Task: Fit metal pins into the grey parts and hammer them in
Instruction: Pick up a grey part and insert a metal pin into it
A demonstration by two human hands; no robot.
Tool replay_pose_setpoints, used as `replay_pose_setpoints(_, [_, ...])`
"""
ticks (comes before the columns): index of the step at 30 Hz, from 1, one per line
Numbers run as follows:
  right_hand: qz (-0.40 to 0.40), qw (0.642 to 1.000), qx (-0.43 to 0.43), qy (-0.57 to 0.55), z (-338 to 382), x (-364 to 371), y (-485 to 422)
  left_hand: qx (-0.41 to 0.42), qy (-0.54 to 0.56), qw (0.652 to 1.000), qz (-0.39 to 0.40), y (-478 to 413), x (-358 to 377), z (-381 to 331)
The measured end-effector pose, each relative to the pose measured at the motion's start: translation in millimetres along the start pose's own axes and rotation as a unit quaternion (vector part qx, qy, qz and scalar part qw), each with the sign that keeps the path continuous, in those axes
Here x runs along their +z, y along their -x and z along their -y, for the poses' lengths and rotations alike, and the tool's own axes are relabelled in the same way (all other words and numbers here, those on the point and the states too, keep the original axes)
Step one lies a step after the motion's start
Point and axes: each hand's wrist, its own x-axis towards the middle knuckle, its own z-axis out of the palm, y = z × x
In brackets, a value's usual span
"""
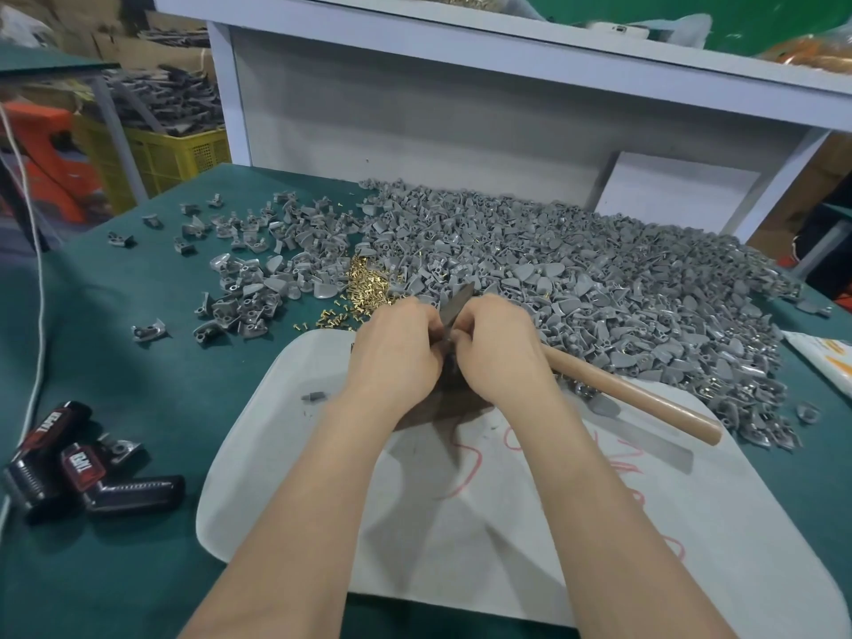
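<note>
Seemingly early: heap of grey parts [576, 288] waiting far right; left hand [396, 350] and right hand [500, 352] pinching one grey part [457, 301], unhammered.

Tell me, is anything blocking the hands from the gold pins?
Nothing visible does. The gold pins lie uncovered on the green table just beyond the left hand, which pinches a grey part with the right hand.

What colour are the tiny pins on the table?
The pins are shiny gold, shown in the head view.
</note>
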Motion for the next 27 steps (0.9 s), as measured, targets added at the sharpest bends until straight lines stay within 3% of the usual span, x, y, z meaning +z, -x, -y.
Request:
replay_pose_setpoints(6, [-0.030, 0.998, -0.014, 0.059, 6.8, 2.8, 4.1, 0.010, -0.013, 1.000, -0.005, 0.0, 0.4, -0.4])
replay_pose_setpoints(17, [-0.048, 0.996, 0.009, -0.069, 1.1, 7.6, 12.4, -0.018, 0.002, 1.000, -0.007, 1.9, -1.0, -2.4])
replay_pose_setpoints(27, [-0.025, 0.997, 0.026, -0.074, -2.0, 5.0, 8.2, -0.011, 0.008, 1.000, -0.002, 1.8, -1.5, -2.8])
